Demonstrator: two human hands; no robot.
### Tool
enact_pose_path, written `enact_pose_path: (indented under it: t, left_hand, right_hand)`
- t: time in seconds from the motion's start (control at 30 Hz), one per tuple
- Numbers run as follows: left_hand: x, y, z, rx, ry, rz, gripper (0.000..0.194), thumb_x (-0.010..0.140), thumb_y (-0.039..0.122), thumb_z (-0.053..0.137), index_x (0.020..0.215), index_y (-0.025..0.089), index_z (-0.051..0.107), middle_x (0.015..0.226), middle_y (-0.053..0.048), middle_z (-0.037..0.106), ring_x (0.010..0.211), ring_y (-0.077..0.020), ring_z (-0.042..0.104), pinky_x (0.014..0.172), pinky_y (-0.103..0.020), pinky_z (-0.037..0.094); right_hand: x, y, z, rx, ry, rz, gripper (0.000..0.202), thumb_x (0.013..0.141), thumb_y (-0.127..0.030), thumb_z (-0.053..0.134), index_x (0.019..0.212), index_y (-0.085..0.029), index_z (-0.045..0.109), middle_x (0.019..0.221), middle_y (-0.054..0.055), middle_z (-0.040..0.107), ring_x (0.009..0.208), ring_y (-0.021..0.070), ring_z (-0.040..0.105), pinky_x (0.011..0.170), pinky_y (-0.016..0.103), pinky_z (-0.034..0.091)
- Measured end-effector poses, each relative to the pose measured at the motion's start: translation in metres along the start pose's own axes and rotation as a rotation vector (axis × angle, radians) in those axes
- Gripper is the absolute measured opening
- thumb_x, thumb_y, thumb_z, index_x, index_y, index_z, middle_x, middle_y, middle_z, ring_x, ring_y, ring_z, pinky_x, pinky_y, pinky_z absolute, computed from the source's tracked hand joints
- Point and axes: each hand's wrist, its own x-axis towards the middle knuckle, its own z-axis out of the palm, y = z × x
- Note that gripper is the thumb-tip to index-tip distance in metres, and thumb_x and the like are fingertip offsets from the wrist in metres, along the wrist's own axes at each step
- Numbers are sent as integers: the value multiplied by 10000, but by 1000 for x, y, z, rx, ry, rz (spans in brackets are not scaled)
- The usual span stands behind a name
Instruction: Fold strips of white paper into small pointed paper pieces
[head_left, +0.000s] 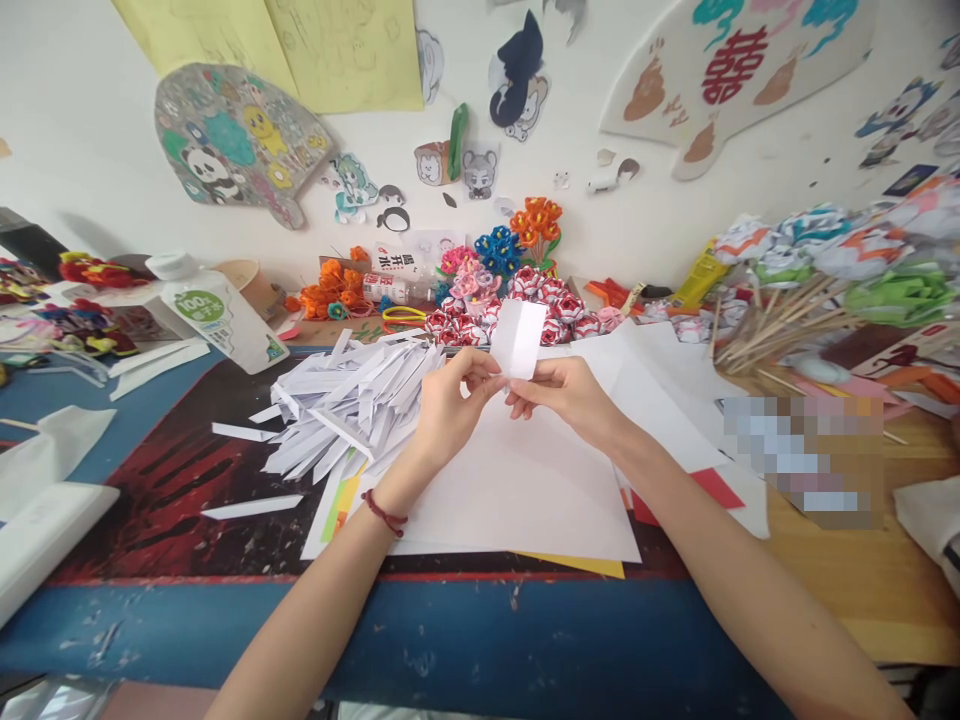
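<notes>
A small piece of white paper (519, 338) with a crease down its length stands upright between my hands, above the sheets on the table. My left hand (459, 398) pinches its lower left corner between thumb and fingertips. At the lower right edge, my right hand (564, 392) grips the same paper, its other fingers curled behind. Below lies a large white sheet (517, 490) on top of other coloured papers. Just left of my left hand is a heap of folded white paper strips (352, 400), with a few loose strips around it.
A white bottle (217, 315) leans at the back left. Red-and-white paper flowers (559, 300) and orange flowers (337, 285) line the wall. Paper flowers on sticks (795, 260) lie at right. A white box-like object (52, 540) sits at the left edge.
</notes>
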Motion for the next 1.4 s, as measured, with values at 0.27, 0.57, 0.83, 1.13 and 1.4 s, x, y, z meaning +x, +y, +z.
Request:
enact_pose_path:
  t: [0.27, 0.57, 0.83, 1.13, 1.4]
  left_hand:
    - [1, 2, -5, 25, -45, 71, 60, 846, 236, 606, 837, 179, 590, 732, 8, 634, 665, -106, 571, 663, -235, 440]
    - [-1, 8, -3, 88, -2, 82, 37, 849, 174, 579, 817, 178, 596, 754, 9, 645, 659, -99, 552, 662, -225, 443]
    - [-4, 8, 3, 134, 47, 92, 58, 864, 174, 560, 812, 180, 587, 735, 8, 641, 656, -101, 539, 657, -226, 436]
    - [-6, 7, 2, 234, 23, 143, 79, 887, 193, 538, 822, 185, 581, 746, 3, 636, 659, -110, 533, 661, -238, 426]
    - [-7, 5, 3, 281, 17, 199, 69, 900, 184, 519, 847, 187, 563, 775, -1, 632, 678, -113, 530, 660, -240, 421]
  right_hand:
    - [0, 2, 0, -3, 32, -15, 308, 756, -417, 720, 776, -110, 708, 710, 67, 678, 571, 152, 636, 542, 276, 495]
    - [-1, 1, 1, 18, 19, -42, 264, 773, -380, 715, 784, -116, 717, 720, 68, 684, 590, 153, 642, 558, 277, 502]
    - [0, 2, 1, 29, 27, -32, 275, 752, -386, 732, 798, -115, 717, 731, 71, 690, 589, 156, 648, 563, 281, 507]
    - [0, -1, -3, -45, 35, 9, 328, 727, -437, 740, 770, -113, 706, 710, 67, 669, 587, 144, 609, 557, 273, 469]
    - [1, -2, -1, -2, 54, 28, 341, 664, -441, 785, 730, -118, 701, 635, 34, 625, 539, 121, 553, 517, 263, 412]
